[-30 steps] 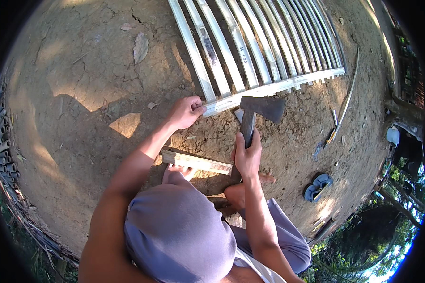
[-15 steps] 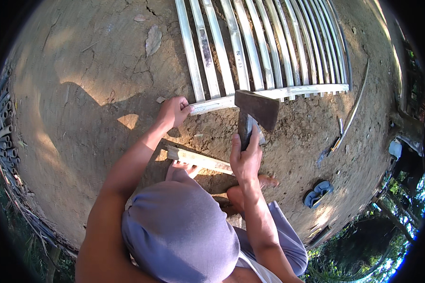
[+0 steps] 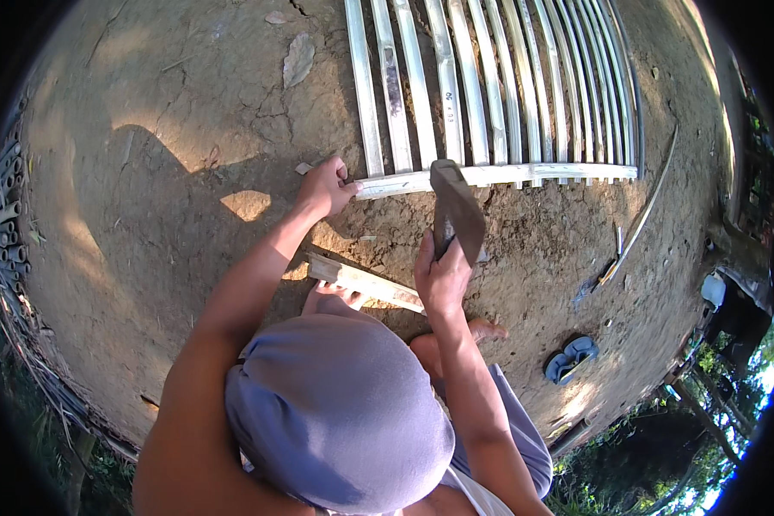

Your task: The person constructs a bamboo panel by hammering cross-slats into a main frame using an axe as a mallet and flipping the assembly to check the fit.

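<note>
The rail (image 3: 500,175) lay crosswise in front of the person, its long axis running left to right with the left end dipping slightly nearer. The slats (image 3: 415,95) ran away from the rail, roughly square to it, on its far side.

The left hand (image 3: 325,189) was the nearer of the two, right at the rail's left end. Its fingers were curled in and the thumb reached toward the tip; I cannot tell whether they were clamped on the wood or only pressed against it.

The right hand (image 3: 443,273) was on the person's side of the rail, apart from it and to the right of its left end. Its fingers were wrapped tightly around the axe (image 3: 460,211). The axe's long way ran across the rail's line, and its head covered a short stretch of the rail from view, left of the middle. Whether metal and wood touched there could not be seen.

Also on the near side of the rail, a short piece of wood (image 3: 365,284) slanted beside the toes of a bare foot (image 3: 334,298). Sandals (image 3: 570,359) sat well apart from the rail, nearer the person and toward the right.
</note>
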Demonstrator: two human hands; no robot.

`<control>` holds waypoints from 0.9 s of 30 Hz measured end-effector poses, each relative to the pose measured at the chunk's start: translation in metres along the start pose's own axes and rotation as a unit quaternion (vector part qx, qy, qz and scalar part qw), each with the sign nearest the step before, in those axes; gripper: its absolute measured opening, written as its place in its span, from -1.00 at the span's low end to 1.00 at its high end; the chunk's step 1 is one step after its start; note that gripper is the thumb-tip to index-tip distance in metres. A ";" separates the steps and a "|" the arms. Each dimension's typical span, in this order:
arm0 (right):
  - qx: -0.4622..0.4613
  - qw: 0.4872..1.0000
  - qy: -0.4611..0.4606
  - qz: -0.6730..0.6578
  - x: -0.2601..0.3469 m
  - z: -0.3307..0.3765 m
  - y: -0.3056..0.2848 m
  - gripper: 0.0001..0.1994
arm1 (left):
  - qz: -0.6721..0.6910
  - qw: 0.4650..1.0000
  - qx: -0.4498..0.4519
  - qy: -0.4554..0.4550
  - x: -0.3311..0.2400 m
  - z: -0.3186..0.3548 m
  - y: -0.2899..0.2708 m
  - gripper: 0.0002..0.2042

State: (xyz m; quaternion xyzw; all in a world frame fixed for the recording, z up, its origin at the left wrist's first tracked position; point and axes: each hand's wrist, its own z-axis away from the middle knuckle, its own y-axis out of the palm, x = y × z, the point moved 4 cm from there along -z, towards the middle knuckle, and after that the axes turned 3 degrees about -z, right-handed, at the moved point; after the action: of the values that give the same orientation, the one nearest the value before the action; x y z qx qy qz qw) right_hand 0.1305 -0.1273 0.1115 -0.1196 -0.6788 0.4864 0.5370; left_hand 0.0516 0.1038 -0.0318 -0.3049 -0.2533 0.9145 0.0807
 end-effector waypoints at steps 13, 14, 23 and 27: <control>0.082 0.991 0.105 0.022 -0.062 -0.006 0.027 -0.71 | -0.010 0.999 -0.026 0.029 0.003 -0.007 0.004 -0.60; 0.030 0.987 0.147 -0.049 -0.069 -0.001 0.014 -0.72 | -0.009 0.999 -0.034 0.037 0.000 -0.004 0.006 -0.60; -0.181 0.905 0.313 0.225 -0.203 0.055 -0.111 -0.51 | -0.201 0.920 -0.149 0.302 -0.066 0.038 0.005 -0.56; 0.127 0.976 0.018 0.175 -0.104 0.067 -0.047 -0.27 | -0.283 0.907 -0.050 0.309 -0.074 0.039 0.004 -0.42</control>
State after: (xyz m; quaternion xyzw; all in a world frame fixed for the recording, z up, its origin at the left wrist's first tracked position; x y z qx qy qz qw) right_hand 0.1318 -0.2576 0.0887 -0.1761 -0.5702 0.6528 0.4666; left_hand 0.0880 0.0622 0.0312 -0.4911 -0.3368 0.6997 0.3947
